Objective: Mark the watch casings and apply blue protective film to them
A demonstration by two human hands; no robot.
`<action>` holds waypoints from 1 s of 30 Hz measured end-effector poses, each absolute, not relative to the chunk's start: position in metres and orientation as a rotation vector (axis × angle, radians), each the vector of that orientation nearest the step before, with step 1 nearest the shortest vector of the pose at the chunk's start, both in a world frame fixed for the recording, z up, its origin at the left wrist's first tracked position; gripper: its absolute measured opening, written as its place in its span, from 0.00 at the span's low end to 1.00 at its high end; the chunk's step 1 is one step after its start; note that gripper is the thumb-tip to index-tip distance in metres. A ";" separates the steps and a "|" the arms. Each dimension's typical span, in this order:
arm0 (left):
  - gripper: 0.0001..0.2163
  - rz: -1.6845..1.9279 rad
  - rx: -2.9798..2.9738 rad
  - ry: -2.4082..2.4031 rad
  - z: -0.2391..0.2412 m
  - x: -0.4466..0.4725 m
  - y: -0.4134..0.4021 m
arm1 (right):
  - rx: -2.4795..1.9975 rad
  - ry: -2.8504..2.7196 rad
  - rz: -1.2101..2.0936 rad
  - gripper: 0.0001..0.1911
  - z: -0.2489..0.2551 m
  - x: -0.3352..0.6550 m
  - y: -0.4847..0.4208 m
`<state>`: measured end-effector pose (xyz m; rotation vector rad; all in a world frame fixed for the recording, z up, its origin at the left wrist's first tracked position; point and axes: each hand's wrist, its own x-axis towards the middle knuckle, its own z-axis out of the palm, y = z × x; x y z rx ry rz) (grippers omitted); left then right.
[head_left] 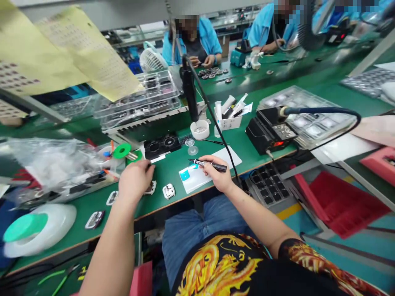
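My right hand (217,172) is closed around a slim black pen-shaped tool (219,166), whose tip points left over a white sheet (197,181) with blue film pieces (184,175). My left hand (135,179) has curled fingers near the black tray-like part (162,146); what they hold, if anything, is hidden. Partly covered by that hand, a small white-framed part (151,188) lies on the green mat. Just right of it rests a similar silver-white watch-like housing (168,191). Further left lie two more such parts (94,220), one partly behind my left wrist.
Solder reels (121,151) and plastic bags (61,154) stand left. A white round cup (200,130), a box of syringes (231,122) and a black soldering station (267,133) stand behind the sheet. A black tool (189,86) hangs overhead. Co-workers sit opposite; another person's arm (375,129) reaches in right.
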<state>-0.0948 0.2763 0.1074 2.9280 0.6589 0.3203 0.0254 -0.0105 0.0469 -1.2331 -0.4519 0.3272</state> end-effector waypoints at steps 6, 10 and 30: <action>0.17 0.612 1.635 0.630 0.121 -0.138 0.213 | -1.207 -0.498 0.254 0.16 0.050 0.025 -0.015; 0.14 0.543 1.298 0.586 0.110 -0.166 0.168 | -1.122 -0.469 0.255 0.16 0.058 0.025 -0.015; 0.15 0.387 1.157 0.568 0.119 -0.176 0.120 | -1.064 -0.604 0.536 0.10 0.087 -0.034 -0.041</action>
